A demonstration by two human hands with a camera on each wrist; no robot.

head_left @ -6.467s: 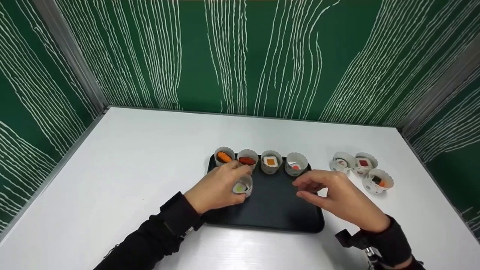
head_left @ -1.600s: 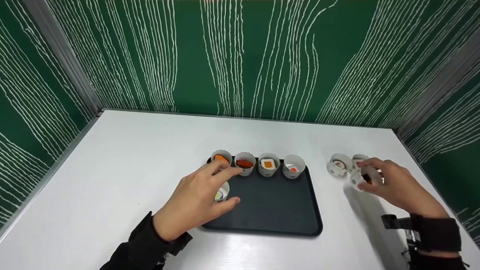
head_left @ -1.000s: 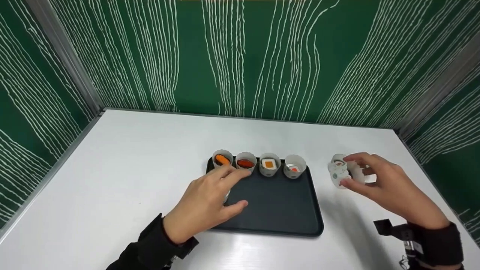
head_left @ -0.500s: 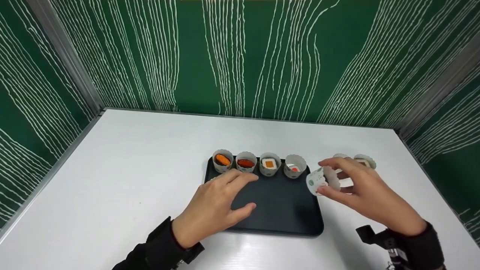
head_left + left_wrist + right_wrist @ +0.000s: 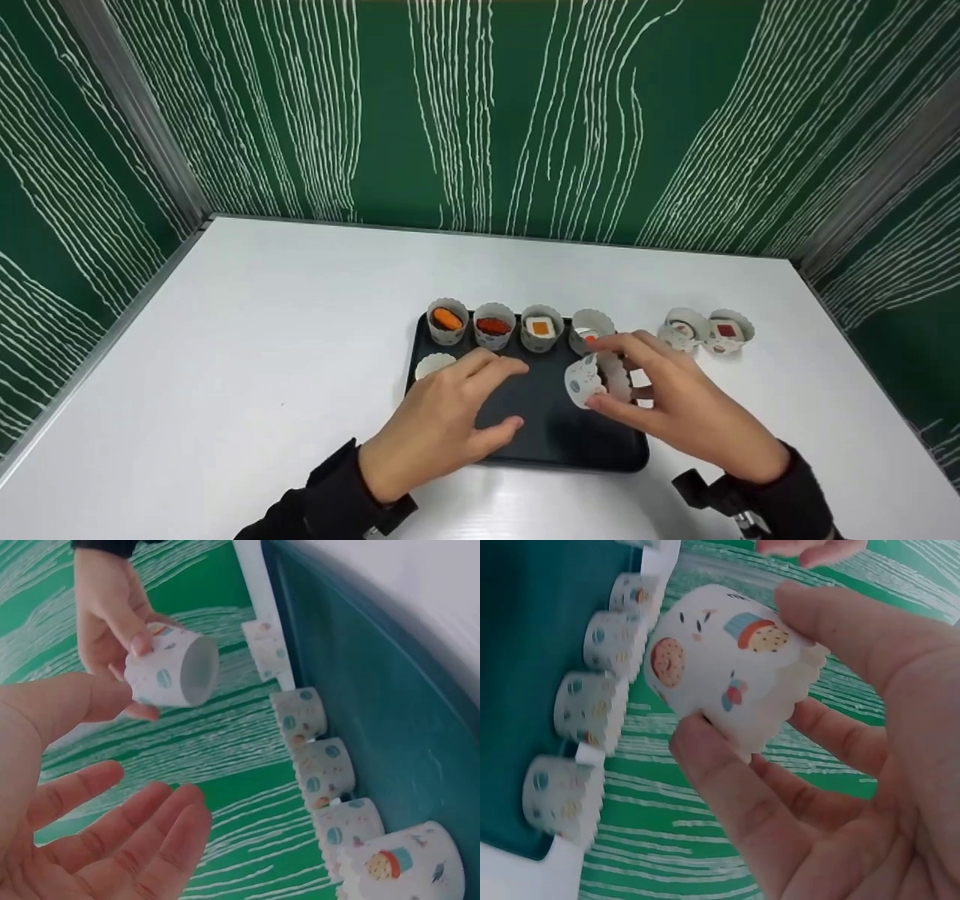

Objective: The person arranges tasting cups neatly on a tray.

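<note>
My right hand [image 5: 682, 409] pinches a white paper baking cup [image 5: 581, 381] near its scalloped rim, tilted over the right part of the black tray [image 5: 532, 412]. Cupcake and doughnut prints show on that cup [image 5: 720, 645] in the right wrist view; its contents are mostly hidden. Over the tray's left part, my left hand [image 5: 435, 424] holds nothing, thumb and fingers apart. Just beyond it sits a fifth cup [image 5: 433, 364], partly covered by the hand. Along the far edge stand cups with an orange-topped piece [image 5: 448, 319], a red-topped piece [image 5: 493, 325], and a white square with an orange centre [image 5: 540, 327].
The row's rightmost cup [image 5: 591, 324] stands beside my right fingers. Off the tray to the right, two more cups, one with a roll piece [image 5: 681, 328] and one with a red-centred square [image 5: 725, 329], stand together on the white table [image 5: 315, 315]. Green panels [image 5: 517, 112] enclose the back.
My right hand picked up a cup from the group on the right and carried it leftward over the tray. My left hand let go of the fifth cup and shifted slightly right.
</note>
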